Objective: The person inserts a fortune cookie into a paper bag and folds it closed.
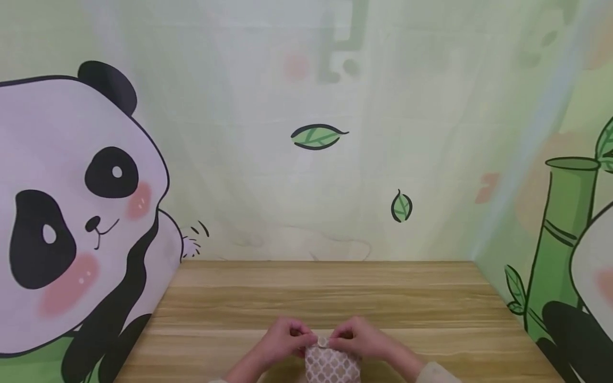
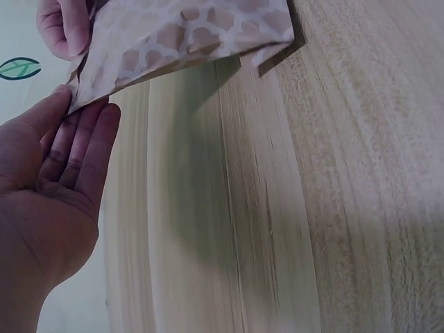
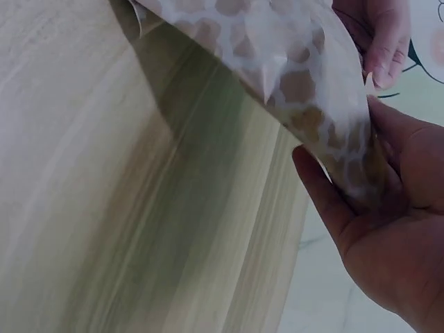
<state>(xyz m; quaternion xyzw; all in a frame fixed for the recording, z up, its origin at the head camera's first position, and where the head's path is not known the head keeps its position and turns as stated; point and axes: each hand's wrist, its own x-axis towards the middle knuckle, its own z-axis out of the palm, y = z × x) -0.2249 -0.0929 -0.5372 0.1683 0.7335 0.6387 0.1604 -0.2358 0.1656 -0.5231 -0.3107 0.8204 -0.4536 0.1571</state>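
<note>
A small tan paper bag point(image 1: 332, 366) with a white lattice pattern is held up by its top edge over the near part of the table. My left hand point(image 1: 286, 338) pinches the bag's top left corner between thumb and fingers. At the top right, my right hand point(image 1: 362, 338) grips the other corner. A small pale round piece point(image 1: 323, 341) shows at the top edge between both hands; its kind is unclear. In the left wrist view the left thumb presses the paper bag point(image 2: 173, 41) against the fingers. The right wrist view shows the paper bag point(image 3: 277, 62) slanting from the right hand.
A wood-grain table point(image 1: 325, 292) spreads under the hands. Behind it hangs a pale green backdrop point(image 1: 239, 186) printed with a panda, leaves and bamboo, which also rises along both sides.
</note>
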